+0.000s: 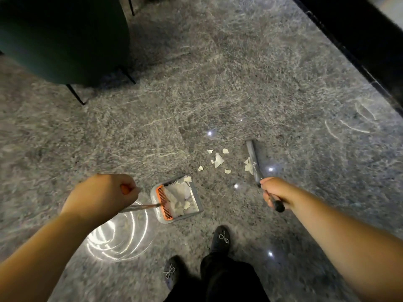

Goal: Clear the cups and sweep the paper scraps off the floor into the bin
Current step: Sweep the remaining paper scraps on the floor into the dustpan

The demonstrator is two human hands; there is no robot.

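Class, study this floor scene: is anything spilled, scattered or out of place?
Yes. Torn paper scraps lie scattered on the floor between the dustpan and the broom head. More scraps already sit in the dustpan. Nothing else stands out.

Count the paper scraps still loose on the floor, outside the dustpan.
About 8: six scattered between the dustpan and broom, around the largest scrap, and two against the broom head. Tiny bits may be missed.

Grey speckled stone floor (218,83), polished, with bright glints of lamp light. A dark green chair (63,38) on thin black legs stands upper left. A black strip (357,38) runs along the right.
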